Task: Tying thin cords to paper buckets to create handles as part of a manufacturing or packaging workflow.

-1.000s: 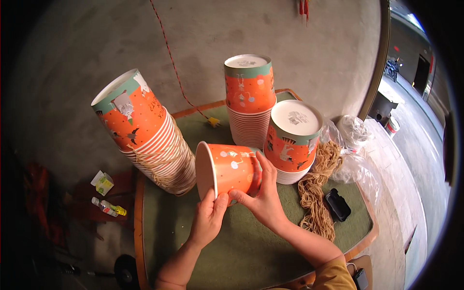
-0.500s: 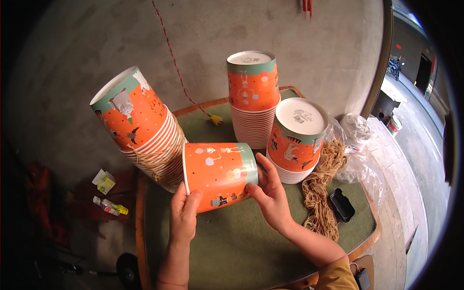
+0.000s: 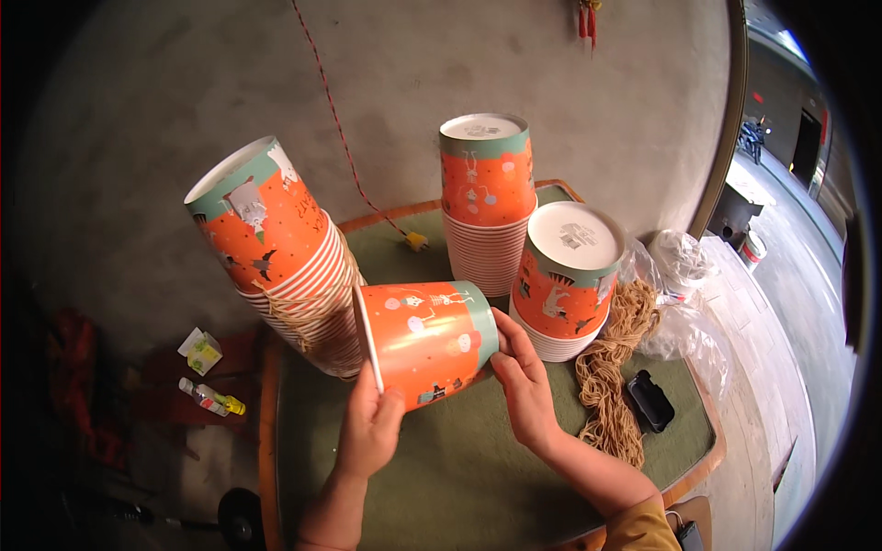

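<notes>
Tipped on its side between my hands is an orange paper bucket [image 3: 427, 335] with a green band and cartoon figures. My left hand [image 3: 369, 427] grips its white rim, thumb on the outer wall. At the base end, my right hand [image 3: 525, 381] holds the green band, thumb near the lower side. Behind it to the left leans a tall nested stack of matching buckets [image 3: 266, 230], tied round with tan string [image 3: 317, 308]. Two more upside-down stacks stand beyond my right hand: a taller one [image 3: 487, 184] at the back and a shorter one [image 3: 562, 294] nearer.
A hank of tan string [image 3: 614, 386] lies on the green tabletop [image 3: 441, 487] beside a small black tray [image 3: 650, 401]. Clear plastic bags [image 3: 684, 331] crowd the right edge. A yellow plug [image 3: 416, 241] hangs on a cord by the wall. A bottle [image 3: 207, 395] lies at left.
The held bucket has shifted slightly right and down, its rim end turned a little away. Both hands keep their hold. The whole view has moved slightly.
</notes>
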Available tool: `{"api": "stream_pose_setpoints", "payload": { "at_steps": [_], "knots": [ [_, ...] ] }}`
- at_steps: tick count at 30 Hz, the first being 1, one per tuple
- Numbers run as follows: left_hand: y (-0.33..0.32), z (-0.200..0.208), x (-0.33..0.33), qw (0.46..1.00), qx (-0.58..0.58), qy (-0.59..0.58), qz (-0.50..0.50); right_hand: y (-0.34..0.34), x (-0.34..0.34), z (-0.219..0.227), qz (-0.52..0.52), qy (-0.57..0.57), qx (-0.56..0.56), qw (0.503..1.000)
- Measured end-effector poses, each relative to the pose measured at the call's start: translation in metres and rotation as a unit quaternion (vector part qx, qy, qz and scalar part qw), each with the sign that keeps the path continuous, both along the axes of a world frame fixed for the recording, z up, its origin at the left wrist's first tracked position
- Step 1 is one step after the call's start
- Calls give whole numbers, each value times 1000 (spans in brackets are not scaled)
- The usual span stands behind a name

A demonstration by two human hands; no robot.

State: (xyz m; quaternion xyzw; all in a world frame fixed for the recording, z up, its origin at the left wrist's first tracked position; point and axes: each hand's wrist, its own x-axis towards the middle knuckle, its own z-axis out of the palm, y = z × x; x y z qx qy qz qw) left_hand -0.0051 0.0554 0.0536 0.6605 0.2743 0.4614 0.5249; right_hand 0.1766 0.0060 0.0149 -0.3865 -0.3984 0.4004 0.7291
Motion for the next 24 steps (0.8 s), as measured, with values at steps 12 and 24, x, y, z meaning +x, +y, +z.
{"api": "stream_pose_setpoints", "payload": {
  "at_steps": [12,24],
  "knots": [
    [-43,0,19,796,533,284,27,6,9,-15,114,337,-62,933],
    [-66,-5,21,722,579,375,53,-4,10,-44,170,355,-37,919]
  ]
}}
